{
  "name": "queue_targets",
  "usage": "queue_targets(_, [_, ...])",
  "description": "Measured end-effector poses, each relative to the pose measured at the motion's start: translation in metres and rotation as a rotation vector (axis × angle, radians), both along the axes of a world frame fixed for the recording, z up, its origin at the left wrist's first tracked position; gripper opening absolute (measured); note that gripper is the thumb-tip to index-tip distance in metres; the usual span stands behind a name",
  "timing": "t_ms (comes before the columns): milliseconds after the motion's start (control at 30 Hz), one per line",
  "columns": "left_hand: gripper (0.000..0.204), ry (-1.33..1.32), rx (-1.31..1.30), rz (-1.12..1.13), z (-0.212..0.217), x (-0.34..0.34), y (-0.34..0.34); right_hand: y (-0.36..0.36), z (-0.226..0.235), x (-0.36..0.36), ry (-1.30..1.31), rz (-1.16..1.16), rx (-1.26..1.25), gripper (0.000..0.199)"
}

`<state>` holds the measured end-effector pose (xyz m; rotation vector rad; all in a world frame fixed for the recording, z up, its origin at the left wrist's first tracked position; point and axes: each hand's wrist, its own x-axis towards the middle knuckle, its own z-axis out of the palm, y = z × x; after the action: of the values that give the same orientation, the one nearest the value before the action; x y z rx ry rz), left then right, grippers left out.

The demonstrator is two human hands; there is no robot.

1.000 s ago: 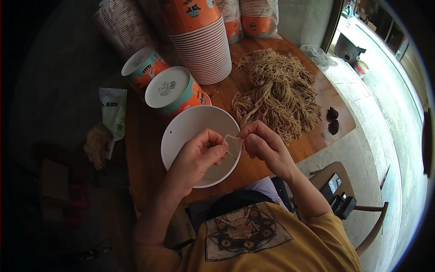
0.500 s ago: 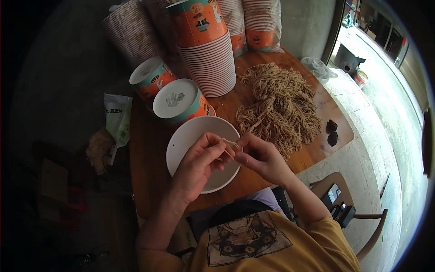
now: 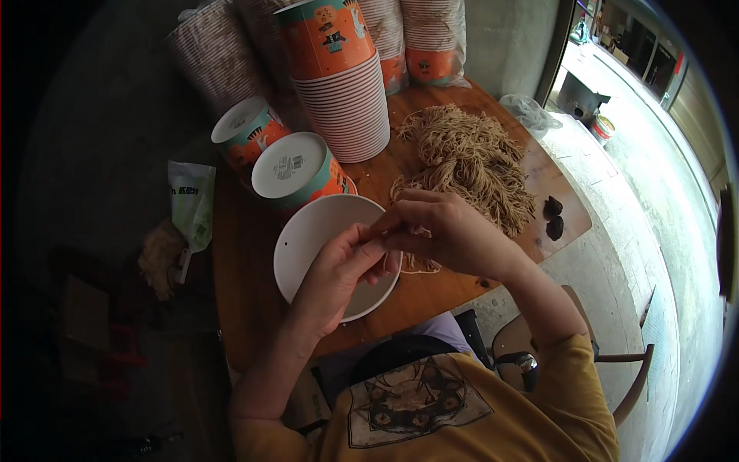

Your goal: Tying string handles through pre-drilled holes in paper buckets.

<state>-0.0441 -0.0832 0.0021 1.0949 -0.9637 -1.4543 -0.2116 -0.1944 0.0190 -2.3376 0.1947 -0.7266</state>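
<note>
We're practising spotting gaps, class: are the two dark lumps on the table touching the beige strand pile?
Apart: the head view plainly shows bare wood of the table between the two dark lumps and the beige strand pile.

Looks like a small workroom to me: plastic-wrapped stacks of paper tubs (image 3: 436,46) along the far side of a wooden desk (image 3: 246,300), heaped tan strands (image 3: 469,162), and bare concrete floor (image 3: 608,254) at right.

Right hand (image 3: 454,235) hides part of stringy heap (image 3: 469,169), white bowl's (image 3: 302,250) rim. Grip between fingers (image 3: 362,259): hidden. Bagged cup stack's (image 3: 435,38) top: cut off.
</note>
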Motion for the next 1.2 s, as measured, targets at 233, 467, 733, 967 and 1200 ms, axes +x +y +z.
queue_targets(233, [0.014,-0.175,-0.013,0.012,0.0,-0.002,0.004,-0.01,0.01,-0.01,0.029,-0.163,-0.746,0.018])
queue_targets(467, [0.012,-0.218,-0.033,0.033,-0.005,0.0,0.003,-0.045,-0.014,-0.03,0.022,-0.178,-0.407,0.013])
queue_targets(733, [0.015,-0.168,0.039,0.097,0.001,0.001,0.004,-0.008,-0.048,-0.035,0.113,-0.249,0.377,0.012])
queue_targets(967, [0.023,-0.091,0.015,0.139,-0.001,0.005,0.0,0.035,-0.08,-0.041,0.157,-0.034,0.821,0.027])
queue_targets(1200, [0.02,-0.136,0.056,0.082,0.001,0.01,-0.001,0.022,-0.028,-0.039,0.093,-0.084,-0.013,0.013])
